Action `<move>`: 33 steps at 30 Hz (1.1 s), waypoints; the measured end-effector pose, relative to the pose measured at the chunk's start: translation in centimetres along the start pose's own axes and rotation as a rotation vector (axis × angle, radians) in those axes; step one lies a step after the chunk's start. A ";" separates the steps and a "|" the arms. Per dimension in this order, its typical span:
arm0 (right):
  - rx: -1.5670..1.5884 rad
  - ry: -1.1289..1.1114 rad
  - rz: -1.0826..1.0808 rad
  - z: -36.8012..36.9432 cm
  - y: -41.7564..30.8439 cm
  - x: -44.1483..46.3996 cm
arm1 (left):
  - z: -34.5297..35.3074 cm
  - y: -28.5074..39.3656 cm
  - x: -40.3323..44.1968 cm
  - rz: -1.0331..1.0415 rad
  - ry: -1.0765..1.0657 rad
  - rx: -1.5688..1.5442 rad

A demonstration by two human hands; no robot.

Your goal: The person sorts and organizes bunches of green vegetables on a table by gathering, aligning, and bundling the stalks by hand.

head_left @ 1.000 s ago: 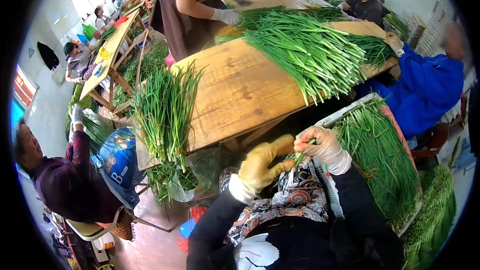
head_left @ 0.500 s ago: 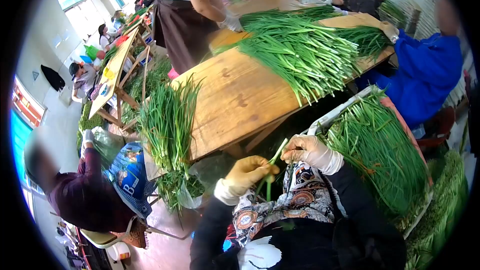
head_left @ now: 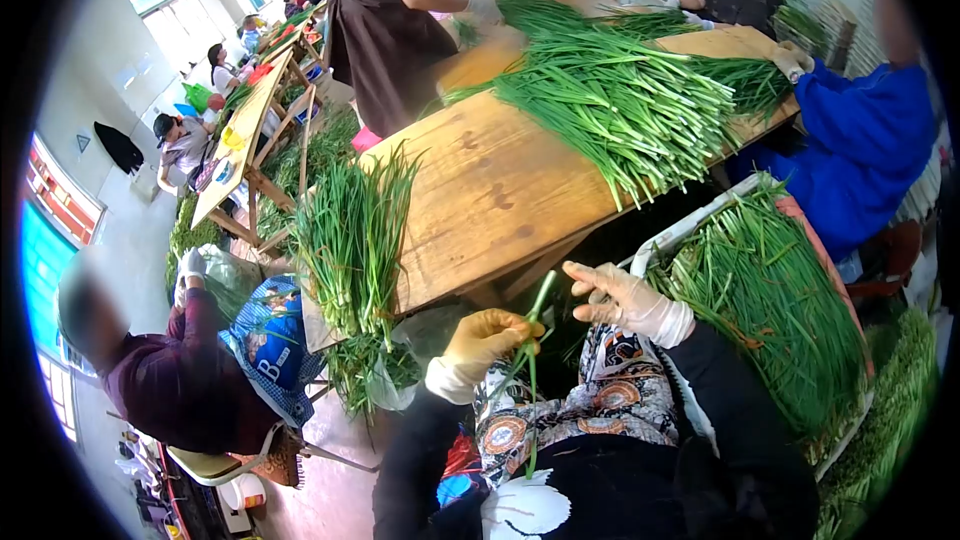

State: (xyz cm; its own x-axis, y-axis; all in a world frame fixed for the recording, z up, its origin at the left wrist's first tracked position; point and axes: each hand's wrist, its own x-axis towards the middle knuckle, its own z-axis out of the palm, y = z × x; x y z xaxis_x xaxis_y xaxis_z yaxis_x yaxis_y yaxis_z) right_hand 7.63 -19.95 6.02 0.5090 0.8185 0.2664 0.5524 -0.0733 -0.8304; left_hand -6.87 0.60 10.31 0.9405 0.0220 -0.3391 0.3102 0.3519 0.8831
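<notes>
My left hand (head_left: 487, 340), in a yellowed glove, is closed around a green chive stalk (head_left: 541, 298). The stalk's pale end points up and its leaves hang down over my lap. My right hand (head_left: 628, 302), in a whitish glove, is apart from the stalk, just right of its pale end, with fingers stretched out and nothing visible in them. Right of that hand, a crate (head_left: 690, 225) with a pale rim holds many loose chives (head_left: 765, 310).
Ahead stands a wooden table (head_left: 490, 180) bearing a large chive pile (head_left: 630, 105) and a smaller bunch (head_left: 362, 240) at its left end. A person in blue (head_left: 860, 140) sits right, another in dark clothing (head_left: 180, 370) left. One in a brown apron (head_left: 385, 60) stands behind the table.
My right hand has let go of the stalk's pale end and its fingers have opened out. My left hand keeps the stalk, which now stands more upright. The view has shifted slightly.
</notes>
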 end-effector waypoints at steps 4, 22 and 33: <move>0.500 -0.171 0.328 -0.9 -4.5 3.3 | 1.6 -0.6 1.5 0.109 0.033 0.143; 1.046 0.304 0.272 -3.0 -3.7 2.3 | -1.9 -1.9 3.1 0.474 0.105 0.288; 1.280 0.130 0.316 -1.4 -3.3 -0.4 | -6.2 -4.4 -3.8 0.120 0.079 0.147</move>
State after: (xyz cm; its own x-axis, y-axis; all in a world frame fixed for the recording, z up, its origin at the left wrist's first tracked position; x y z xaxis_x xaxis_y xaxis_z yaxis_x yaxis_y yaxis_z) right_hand 6.49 -20.85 9.32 0.5987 0.8001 -0.0379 -0.5732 0.3950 -0.7179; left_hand -12.70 4.74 5.72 0.9598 0.1312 -0.2481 0.2192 0.2018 0.9546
